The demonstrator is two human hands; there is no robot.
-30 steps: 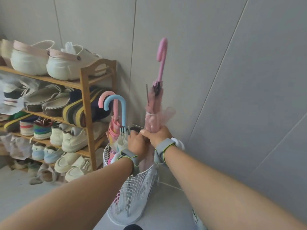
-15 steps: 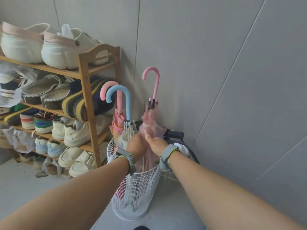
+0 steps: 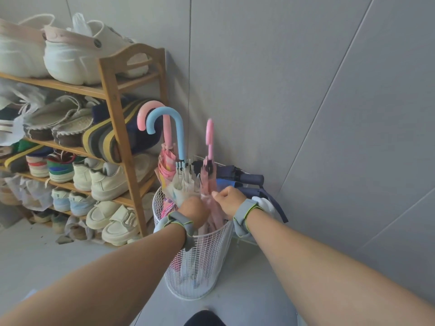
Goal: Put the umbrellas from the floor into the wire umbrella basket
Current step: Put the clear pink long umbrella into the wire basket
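Observation:
A white wire umbrella basket (image 3: 200, 267) stands on the floor at the wall. A pink transparent umbrella (image 3: 209, 170) with a pink hooked handle stands upright inside it. My left hand (image 3: 193, 209) and my right hand (image 3: 229, 199) are both closed around its folded canopy just above the basket rim. Two more umbrellas are in the basket to the left: one with a light blue crook handle (image 3: 181, 137) and one with a pink crook handle (image 3: 167, 130). Both wrists wear grey bands.
A wooden shoe rack (image 3: 117, 128) full of shoes stands directly left of the basket. Dark blue folded umbrellas (image 3: 240, 180) lie on a wire rack behind the basket, against the grey wall. Grey floor lies in front.
The pink transparent umbrella has gone down into the basket, its handle dropping from well above the others to about their height. Both hands have followed it down to the rim.

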